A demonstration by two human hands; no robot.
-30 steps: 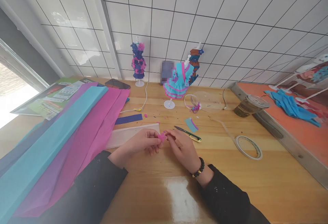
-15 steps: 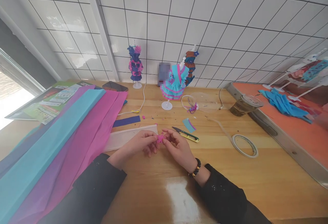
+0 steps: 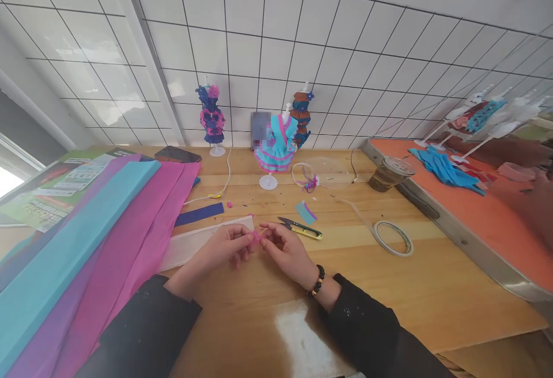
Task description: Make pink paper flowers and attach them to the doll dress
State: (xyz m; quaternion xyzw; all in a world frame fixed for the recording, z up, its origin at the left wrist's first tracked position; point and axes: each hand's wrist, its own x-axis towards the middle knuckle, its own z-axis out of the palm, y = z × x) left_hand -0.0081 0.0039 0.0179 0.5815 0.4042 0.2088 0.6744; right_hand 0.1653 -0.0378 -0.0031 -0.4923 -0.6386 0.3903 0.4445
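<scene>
Between my fingertips is a small pink paper piece [image 3: 256, 237], pinched from both sides over the wooden table. My left hand [image 3: 228, 245] grips its left edge between thumb and forefinger. On its right side, my right hand [image 3: 285, 249] pinches it with thumb and fingers; a black beaded bracelet circles that wrist. A white strip [image 3: 185, 245] lies partly behind my left hand. Yellow-handled snips [image 3: 306, 230] rest just beyond my right hand, with a small blue and pink piece [image 3: 306, 212] behind them.
Long coloured paper sheets [image 3: 103, 234] cover the left side. Small dressed mannequins, one in a turquoise dress [image 3: 279, 146], stand along the tiled wall. A tape roll [image 3: 408, 247] and a cup [image 3: 386, 176] are on the right, beside an orange surface [image 3: 510, 222].
The view has turned slightly right, so the table's things appear further left. Both hands keep hold of the pink piece. More of the orange surface's far right side shows, with a blurred brown shape.
</scene>
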